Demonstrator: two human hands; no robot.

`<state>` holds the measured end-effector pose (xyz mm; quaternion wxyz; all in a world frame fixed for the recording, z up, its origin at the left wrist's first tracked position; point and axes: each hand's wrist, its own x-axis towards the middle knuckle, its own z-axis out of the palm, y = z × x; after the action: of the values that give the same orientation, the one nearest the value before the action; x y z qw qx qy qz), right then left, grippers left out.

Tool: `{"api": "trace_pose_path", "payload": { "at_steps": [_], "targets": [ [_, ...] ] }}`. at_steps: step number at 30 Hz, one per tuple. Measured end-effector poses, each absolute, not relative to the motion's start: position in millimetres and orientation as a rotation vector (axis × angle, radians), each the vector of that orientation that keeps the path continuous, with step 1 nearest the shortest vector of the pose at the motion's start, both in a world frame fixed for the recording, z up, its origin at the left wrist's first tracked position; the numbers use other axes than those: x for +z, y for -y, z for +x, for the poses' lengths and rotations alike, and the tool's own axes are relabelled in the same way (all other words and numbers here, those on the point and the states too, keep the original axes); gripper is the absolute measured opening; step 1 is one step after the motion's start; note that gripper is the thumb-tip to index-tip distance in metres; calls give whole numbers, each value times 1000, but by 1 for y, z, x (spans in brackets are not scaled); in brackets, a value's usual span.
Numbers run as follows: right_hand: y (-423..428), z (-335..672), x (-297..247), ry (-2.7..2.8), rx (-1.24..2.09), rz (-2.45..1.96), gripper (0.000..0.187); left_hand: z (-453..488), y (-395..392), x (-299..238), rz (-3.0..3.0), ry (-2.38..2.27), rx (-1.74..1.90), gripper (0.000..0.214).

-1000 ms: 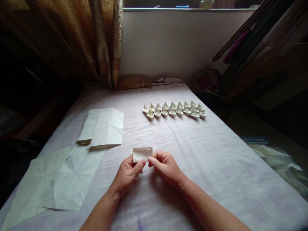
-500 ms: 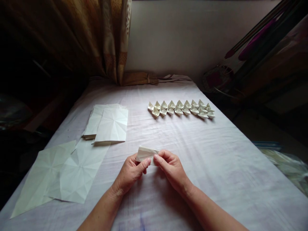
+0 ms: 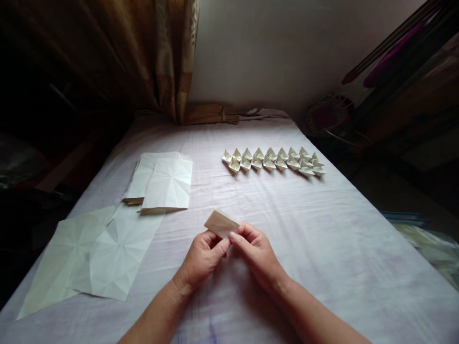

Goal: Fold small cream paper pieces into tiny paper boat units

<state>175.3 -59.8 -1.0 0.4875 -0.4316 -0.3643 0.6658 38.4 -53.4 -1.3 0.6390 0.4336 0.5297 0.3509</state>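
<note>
Small off-white rectangle of folded paper, lower centre of the frame, pinched by the fingers of the left hand and right hand. Level one second earlier, it now slants down rightward, suggesting reorientation while the folding remains in progress. Thumbs overlap its lower edge; fingertips behind it are hidden, and inner layers cannot be distinguished.

Sm. off-wht paper is folded into a flat rect., w/ layers seen along top edge; it's pinched at lower edge by fingers of L hand & R hand, tilted, sloped down to R.
</note>
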Motion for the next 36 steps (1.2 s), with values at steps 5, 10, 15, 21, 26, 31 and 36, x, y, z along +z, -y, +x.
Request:
{"api": "trace_pose_path", "payload": {
  "at_steps": [5,10,15,21,26,31,36],
  "targets": [
    [58,176,-3,735,1575,-1109,37,41,53,1,956,-1170,755,44],
    [42,192,-11,492,1325,-1281,41,38,54,-1,947,-1172,722,41],
    [44,194,-7,732,1440,-1290,42,37,54,-7,897,-1208,768,40],
    [56,181,0,897,1666,-1136,38,37,53,-3,960,-1185,732,43],
    [46,190,-8,695,1493,-1252,38,38,55,-2,991,-1155,689,39],
    [45,192,-6,760,1535,-1214,46,38,54,-1,1006,-1191,711,44],
    [53,184,-1,951,1745,-1019,41,38,55,0,1039,-1226,692,49]
  ]
}}
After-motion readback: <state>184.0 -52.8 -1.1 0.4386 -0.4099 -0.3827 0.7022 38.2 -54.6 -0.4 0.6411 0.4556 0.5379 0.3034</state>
